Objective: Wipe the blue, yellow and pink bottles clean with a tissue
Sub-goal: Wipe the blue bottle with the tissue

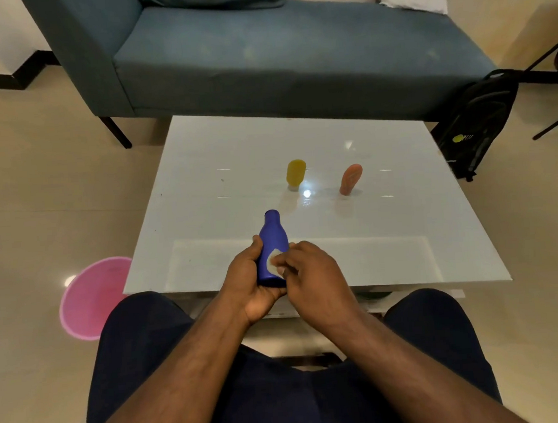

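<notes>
We've got our left hand [248,281] wrapped round the blue bottle [272,248] to steady it while our right hand [312,275] pinches the tissue [272,262] against it.

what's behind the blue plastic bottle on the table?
Behind the blue plastic bottle, a yellow bottle and pink bottle stand cap-down on the white glossy table. The hands cover the blue bottle's base.
</notes>
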Available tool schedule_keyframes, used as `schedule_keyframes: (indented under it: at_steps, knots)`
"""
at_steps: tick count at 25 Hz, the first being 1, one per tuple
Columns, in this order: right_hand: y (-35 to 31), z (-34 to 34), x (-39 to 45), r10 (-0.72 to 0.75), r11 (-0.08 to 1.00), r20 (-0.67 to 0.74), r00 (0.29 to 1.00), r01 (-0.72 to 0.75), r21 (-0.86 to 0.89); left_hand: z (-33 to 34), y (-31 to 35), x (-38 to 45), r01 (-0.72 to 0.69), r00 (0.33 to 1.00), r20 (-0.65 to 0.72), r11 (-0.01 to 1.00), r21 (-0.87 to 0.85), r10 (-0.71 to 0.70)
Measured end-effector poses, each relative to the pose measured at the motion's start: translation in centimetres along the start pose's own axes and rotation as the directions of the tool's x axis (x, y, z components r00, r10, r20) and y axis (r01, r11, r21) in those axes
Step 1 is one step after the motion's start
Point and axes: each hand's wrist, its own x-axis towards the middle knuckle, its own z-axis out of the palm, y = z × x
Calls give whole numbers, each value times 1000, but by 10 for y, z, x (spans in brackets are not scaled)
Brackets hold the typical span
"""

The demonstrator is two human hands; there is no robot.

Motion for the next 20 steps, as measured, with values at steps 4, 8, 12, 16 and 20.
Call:
schedule_keyframes:
  at_steps: [4, 8, 12, 16, 20]
  knots:
    - [10, -6, 1, 32, 999, -42, 999, -31, 30, -2, 10, -1, 23, 1000, 1, 994, -110, -23]
    - [1, 4, -3, -52, 997, -236, 970, 62, 36, 14, 11, -3, -13, 1000, -16, 973, -229, 10]
    - [-4, 2, -1, -280, 960, -300, 912, 269, -80, 21, 11, -4, 38, 999, 15, 937, -349, -35]
    - [9, -7, 4, -322, 946, -295, 899, 315, -74, 28, 15, -9, 20, 999, 44, 956, -291, -8]
    - [16, -10, 9, -102, 984, -356, 929, 146, 99, 35, 19, -13, -54, 998, 1, 968, -245, 56]
